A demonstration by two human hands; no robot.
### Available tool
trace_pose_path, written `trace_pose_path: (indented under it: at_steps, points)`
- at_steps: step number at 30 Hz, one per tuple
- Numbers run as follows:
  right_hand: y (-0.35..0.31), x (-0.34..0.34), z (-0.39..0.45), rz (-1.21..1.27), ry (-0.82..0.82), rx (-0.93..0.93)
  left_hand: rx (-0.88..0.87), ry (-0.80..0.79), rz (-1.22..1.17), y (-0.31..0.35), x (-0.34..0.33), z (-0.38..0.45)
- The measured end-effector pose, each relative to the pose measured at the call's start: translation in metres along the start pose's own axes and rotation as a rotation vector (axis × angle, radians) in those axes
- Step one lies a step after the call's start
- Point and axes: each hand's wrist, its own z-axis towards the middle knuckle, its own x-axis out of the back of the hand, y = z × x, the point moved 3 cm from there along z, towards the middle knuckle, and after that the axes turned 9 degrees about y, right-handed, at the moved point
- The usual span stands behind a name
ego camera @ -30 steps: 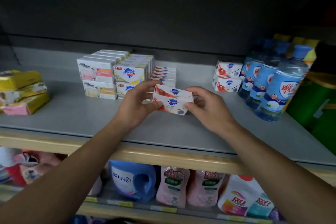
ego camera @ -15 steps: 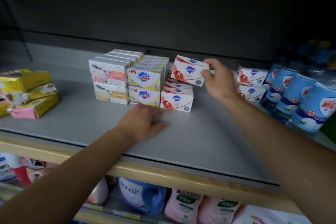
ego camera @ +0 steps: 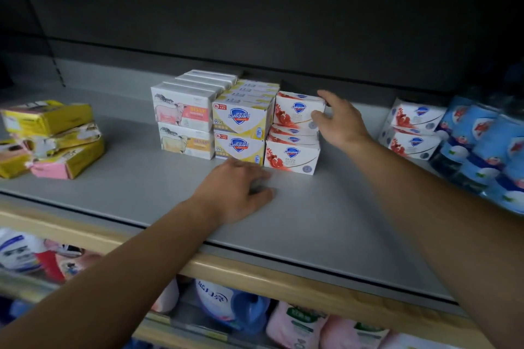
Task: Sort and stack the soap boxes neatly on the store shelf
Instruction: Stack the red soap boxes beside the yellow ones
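Gripping glossy rectangular carton [ego camera: 299, 107], right hand [ego camera: 341, 122].

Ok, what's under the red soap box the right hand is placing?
Under the top red box, held by the right hand, lie flat red boxes; their count is unclear.

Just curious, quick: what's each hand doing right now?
Left hand: open, resting flat on the shelf.
Right hand: gripping the top red Safeguard soap box.
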Motion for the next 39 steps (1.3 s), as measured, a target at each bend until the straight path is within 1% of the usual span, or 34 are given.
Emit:
trace_pose_path:
  at_steps: [3,5,8,12,17,22,25,30,33,39]
  points:
    - [0.011,0.018,-0.016,0.023,-0.002,-0.026,0.027,0.011,-0.023,0.006,0.006,-0.002]
    - [0.027,0.036,-0.034,-0.016,-0.009,-0.026,0.033,0.05,-0.063,0.015,0.01,-0.001]
    - [0.064,0.067,-0.068,-0.137,-0.101,-0.016,0.03,0.126,-0.155,0.041,0.013,0.007]
    - [0.111,0.107,-0.106,-0.365,-0.227,-0.022,0.039,0.168,-0.314,0.094,0.004,0.033]
    - [0.145,0.133,-0.132,-0.412,-0.307,-0.016,0.023,0.134,-0.344,0.149,-0.024,0.075]
    - [0.156,0.126,-0.138,-0.419,-0.247,0.03,0.026,0.087,-0.293,0.181,-0.063,0.12]
    - [0.157,0.125,-0.137,-0.41,-0.25,0.022,0.007,0.063,-0.243,0.195,-0.09,0.15]
    - [0.153,0.126,-0.138,-0.401,-0.246,0.014,-0.06,0.044,-0.135,0.209,-0.132,0.198]
    - [0.152,0.127,-0.139,-0.401,-0.236,0.015,-0.058,0.013,-0.091,0.21,-0.154,0.216]
    - [0.151,0.127,-0.139,-0.375,-0.229,0.006,0.013,0.081,-0.101,0.209,-0.166,0.234]
